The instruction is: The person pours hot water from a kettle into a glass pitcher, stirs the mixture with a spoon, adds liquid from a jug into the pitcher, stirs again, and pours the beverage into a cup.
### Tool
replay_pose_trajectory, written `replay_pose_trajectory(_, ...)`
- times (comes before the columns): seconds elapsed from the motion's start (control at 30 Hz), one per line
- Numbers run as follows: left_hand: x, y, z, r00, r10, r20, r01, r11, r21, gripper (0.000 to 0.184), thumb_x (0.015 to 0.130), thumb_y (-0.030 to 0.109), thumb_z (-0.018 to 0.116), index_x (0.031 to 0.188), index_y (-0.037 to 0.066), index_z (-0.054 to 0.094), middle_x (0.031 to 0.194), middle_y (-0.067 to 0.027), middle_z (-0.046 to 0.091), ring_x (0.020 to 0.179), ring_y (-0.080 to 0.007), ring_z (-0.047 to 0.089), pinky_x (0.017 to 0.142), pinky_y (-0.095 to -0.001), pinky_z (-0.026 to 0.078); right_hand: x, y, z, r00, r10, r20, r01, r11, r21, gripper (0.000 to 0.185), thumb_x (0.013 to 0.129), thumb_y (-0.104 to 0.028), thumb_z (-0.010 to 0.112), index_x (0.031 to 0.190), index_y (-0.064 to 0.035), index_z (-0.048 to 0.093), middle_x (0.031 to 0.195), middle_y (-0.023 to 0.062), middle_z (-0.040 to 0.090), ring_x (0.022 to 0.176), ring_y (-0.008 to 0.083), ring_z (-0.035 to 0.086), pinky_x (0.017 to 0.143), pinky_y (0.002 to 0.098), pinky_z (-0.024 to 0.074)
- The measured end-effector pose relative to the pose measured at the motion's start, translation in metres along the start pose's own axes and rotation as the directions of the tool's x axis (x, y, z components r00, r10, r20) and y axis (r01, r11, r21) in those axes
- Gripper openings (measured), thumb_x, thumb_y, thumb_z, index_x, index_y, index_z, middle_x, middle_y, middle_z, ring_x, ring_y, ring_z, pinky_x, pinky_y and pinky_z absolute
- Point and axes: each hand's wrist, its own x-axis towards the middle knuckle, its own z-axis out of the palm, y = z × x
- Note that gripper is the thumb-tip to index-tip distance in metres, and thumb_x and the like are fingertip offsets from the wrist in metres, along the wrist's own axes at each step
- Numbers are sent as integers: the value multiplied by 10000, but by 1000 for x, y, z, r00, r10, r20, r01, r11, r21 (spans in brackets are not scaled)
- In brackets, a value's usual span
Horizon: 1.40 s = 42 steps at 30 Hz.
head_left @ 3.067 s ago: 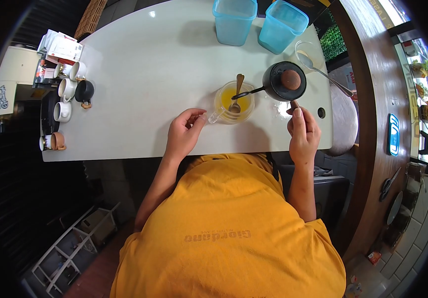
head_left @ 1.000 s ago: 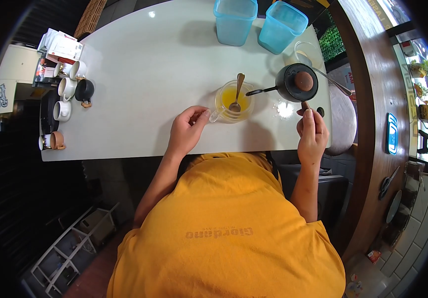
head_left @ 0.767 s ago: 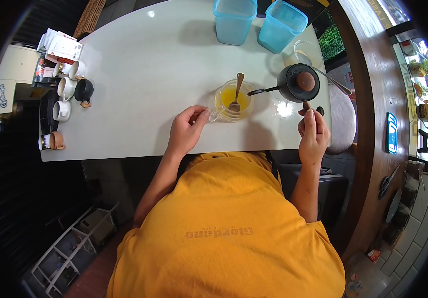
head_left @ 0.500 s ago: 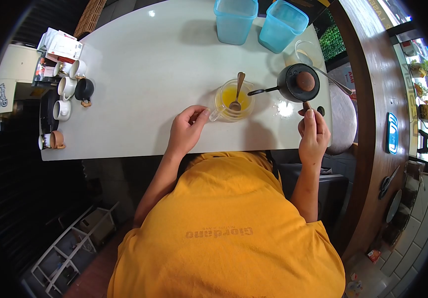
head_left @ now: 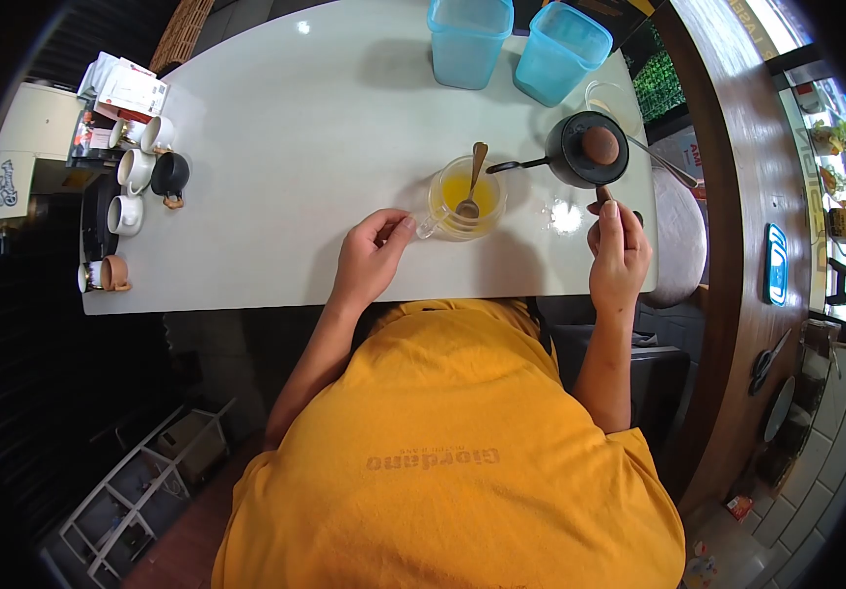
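Observation:
Near the middle of the table stands a clear glass mug [head_left: 442, 218] with yellow liquid [head_left: 458, 192] in it. A metal spoon [head_left: 477, 175] leans inside, its handle rising past the rim. My left hand [head_left: 374, 250] pinches the mug's handle. My right hand [head_left: 619, 255] is closed around the handle of a black gooseneck kettle [head_left: 565, 162] with a round brown lid knob [head_left: 600, 145]. The kettle is held above the table, its thin spout pointing left to the mug's upper right rim. I cannot make out any stream from the spout.
Two blue plastic containers [head_left: 468, 49] stand at the far edge. Behind the kettle is a clear cup [head_left: 611, 98], with a long metal utensil [head_left: 666, 162] beside it. Several small cups [head_left: 135, 170] and some papers [head_left: 133, 88] line the left end.
My right hand has shifted the kettle slightly away from me, and its spout tip has moved the same way. My left hand and the mug stay in place.

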Motion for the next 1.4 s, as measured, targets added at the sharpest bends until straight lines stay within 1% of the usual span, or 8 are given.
replay_pose_trajectory(0.17,0,0,0,1000,-2,1,2,1000,11,241,917,199,614,976,-32,648,740,-12,623,673,-60,530,617,-220,429,5,1,0,1000,-13,-6,13,1000,-28,296,977,-214,528,962,60,639,626,-48,454,560,25,375,500,198,276)
replay_pose_trajectory(0.37,1,-2,0,1000,-3,4,3,1000,2,243,910,203,619,973,-30,652,734,-11,622,669,-58,529,606,-219,421,10,-1,1,1000,6,2,-6,1000,11,304,976,-223,533,976,62,640,620,-47,450,559,26,379,501,201,281)
replay_pose_trajectory(0.43,1,-1,-1,1000,-9,7,9,1000,6,243,909,202,618,974,-29,652,735,-12,624,670,-59,531,608,-220,423,11,-4,4,1000,-22,-21,21,999,-45,318,982,-231,515,933,62,628,602,-35,427,541,27,352,488,201,253)
replay_pose_trajectory(0.87,1,-4,-2,1000,-5,15,5,1000,12,239,911,200,612,978,-27,653,748,-15,626,682,-66,533,622,-224,430,20,0,0,999,-47,-17,47,998,-41,310,982,-228,511,919,55,623,607,-31,427,537,29,346,485,206,247)
replay_pose_trajectory(0.97,2,-3,-2,999,-27,20,27,999,22,238,912,198,611,978,-26,654,739,-8,617,673,-63,522,616,-222,425,21,-1,-1,999,-31,-26,30,999,-33,305,975,-220,528,913,57,638,596,-44,437,549,37,370,500,217,281)
replay_pose_trajectory(1.17,3,-4,0,1000,1,8,-1,1000,13,238,911,200,612,978,-24,655,730,-3,609,666,-60,514,609,-222,421,21,-1,-1,999,-32,-23,31,999,-32,302,974,-218,530,920,57,641,595,-44,436,551,34,369,498,215,275)
replay_pose_trajectory(1.23,3,-3,-1,1000,-2,6,1,1000,15,236,911,198,613,977,-25,654,729,-4,609,666,-60,514,610,-223,422,21,-1,0,998,-55,-21,54,998,-37,305,983,-223,511,912,54,619,605,-30,425,535,28,342,485,206,249)
replay_pose_trajectory(1.4,3,-4,0,1000,3,-1,-3,1000,24,232,912,191,613,976,-28,653,726,-3,608,662,-59,513,606,-224,423,17,-1,-1,998,-52,-18,51,997,-54,300,982,-214,510,920,58,620,606,-27,430,536,29,345,484,205,251)
